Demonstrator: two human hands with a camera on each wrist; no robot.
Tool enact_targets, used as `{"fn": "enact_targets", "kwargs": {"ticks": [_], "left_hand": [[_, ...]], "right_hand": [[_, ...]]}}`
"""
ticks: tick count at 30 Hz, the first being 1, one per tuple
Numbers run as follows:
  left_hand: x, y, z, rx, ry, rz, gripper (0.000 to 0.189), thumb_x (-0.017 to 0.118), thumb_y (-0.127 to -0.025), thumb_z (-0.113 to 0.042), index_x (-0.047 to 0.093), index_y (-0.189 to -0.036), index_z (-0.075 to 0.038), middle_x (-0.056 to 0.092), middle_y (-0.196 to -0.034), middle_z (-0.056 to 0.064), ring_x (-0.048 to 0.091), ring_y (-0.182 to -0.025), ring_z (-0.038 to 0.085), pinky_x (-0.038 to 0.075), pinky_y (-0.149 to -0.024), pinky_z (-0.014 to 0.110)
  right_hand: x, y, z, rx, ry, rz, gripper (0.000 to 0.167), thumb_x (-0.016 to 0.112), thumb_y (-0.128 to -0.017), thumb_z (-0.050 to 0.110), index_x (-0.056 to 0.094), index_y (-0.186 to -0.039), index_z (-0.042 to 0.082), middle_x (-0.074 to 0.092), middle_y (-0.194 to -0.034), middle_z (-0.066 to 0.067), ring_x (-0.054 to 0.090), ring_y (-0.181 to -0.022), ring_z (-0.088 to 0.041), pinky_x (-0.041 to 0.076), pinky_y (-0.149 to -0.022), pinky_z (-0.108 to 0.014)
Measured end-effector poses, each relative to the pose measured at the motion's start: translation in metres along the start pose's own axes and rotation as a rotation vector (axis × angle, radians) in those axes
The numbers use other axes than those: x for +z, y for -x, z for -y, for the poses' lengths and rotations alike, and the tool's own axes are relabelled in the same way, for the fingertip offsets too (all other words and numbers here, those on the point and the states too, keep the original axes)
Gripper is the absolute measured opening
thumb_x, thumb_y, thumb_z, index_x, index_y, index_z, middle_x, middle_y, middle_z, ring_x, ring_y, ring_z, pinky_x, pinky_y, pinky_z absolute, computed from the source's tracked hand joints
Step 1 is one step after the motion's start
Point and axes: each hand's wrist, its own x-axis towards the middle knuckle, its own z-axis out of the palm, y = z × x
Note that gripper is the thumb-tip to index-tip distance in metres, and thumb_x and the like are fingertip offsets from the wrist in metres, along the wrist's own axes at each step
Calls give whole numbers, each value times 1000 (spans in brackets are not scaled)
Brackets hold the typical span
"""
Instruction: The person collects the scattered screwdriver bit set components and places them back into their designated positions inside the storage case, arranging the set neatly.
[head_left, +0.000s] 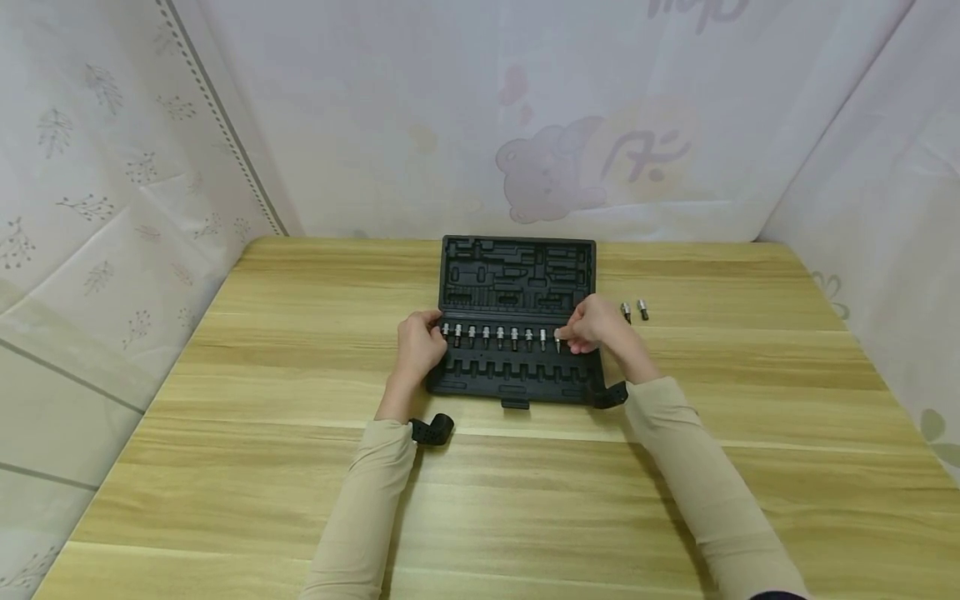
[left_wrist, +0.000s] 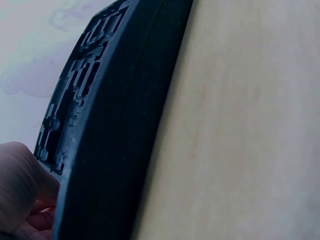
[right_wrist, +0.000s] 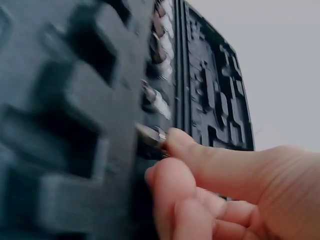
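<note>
A black plastic tool case (head_left: 480, 387) lies unfolded on the table, with a row of silver bit sockets (head_left: 500, 335) across its upper tray. At the right end of that row, my right hand (head_left: 595, 323) pinches a pointed bit socket (right_wrist: 151, 135) between thumb and fingertips, at its slot. My left hand (head_left: 420, 342) holds the case by its left side near the hinge. In the left wrist view only part of this hand (left_wrist: 22, 187) shows, at the case's edge, and some fingertips are hidden.
Two loose bit sockets (head_left: 642, 309) lie on the wooden table (head_left: 750, 350) to the right of the case. The moulded lid (head_left: 517, 271) leans back behind the tray. Patterned cloth (head_left: 420, 125) hangs beyond the table. A black wrist camera mount (head_left: 432, 429) sits at my left wrist.
</note>
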Motion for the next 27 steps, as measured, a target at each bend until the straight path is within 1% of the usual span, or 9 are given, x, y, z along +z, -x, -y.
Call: {"fn": "enact_targets", "kwargs": {"ticks": [2,4,10,14,16,19,20,23,27], "left_hand": [[0,0,0,-2,3,-2,33,48,-84,9,63,-114,9,65,-101,24,62,-87,33,50,-75,42],[-1,0,-1,-6,7,-2,33,48,-84,9,63,-114,9,65,-102,24,62,-88,33,50,-75,42],[-1,1,-2,0,10,-2,33,49,-84,9,63,-113,9,65,-100,24,62,-87,33,50,-75,42],[-1,1,-2,2,15,0,33,49,-83,10,63,-113,10,65,-99,24,61,-87,33,50,-75,42],[-1,2,-1,5,17,-1,33,49,-83,10,63,-112,10,65,-98,24,61,-85,33,50,-75,42],[0,2,-1,11,23,-6,33,49,-83,10,63,-112,10,65,-97,24,61,-84,33,50,-74,42],[0,2,-1,14,23,-8,33,49,-82,10,64,-112,10,65,-97,24,61,-83,33,50,-74,42],[0,1,-1,15,26,-11,32,49,-83,10,64,-111,11,65,-97,24,62,-84,33,50,-74,42],[0,1,-2,10,21,-9,32,49,-83,10,64,-111,10,65,-99,24,62,-85,33,50,-75,42]], "right_hand": [[-5,-5,4,56,31,40,22,70,-84,13,65,-87,-8,59,-53,-4,57,-45,-10,51,-50,-26],[-8,-10,8,105,65,74,31,71,-83,15,61,-96,-11,57,-51,-3,55,-44,-10,49,-48,-25],[-14,-21,22,227,225,142,68,73,-81,22,40,-127,-16,54,-50,0,52,-42,-7,45,-46,-20],[-15,-24,32,265,366,172,78,74,-81,26,33,-134,-14,53,-51,1,50,-42,-6,43,-48,-20],[-14,-32,34,288,433,178,86,75,-79,27,28,-137,-14,55,-52,0,49,-42,-6,44,-50,-21],[-12,-51,29,316,476,167,102,79,-73,30,18,-141,-16,57,-53,-1,50,-41,-7,47,-51,-24],[-11,-52,30,319,484,165,105,80,-72,30,16,-141,-17,58,-53,-1,51,-42,-8,47,-51,-25],[-11,-47,36,285,500,144,99,81,-71,29,25,-138,-18,59,-54,-2,52,-42,-9,47,-51,-25],[-11,-30,47,234,545,125,80,81,-71,27,44,-128,-14,58,-55,-3,52,-45,-9,49,-55,-25]]}}
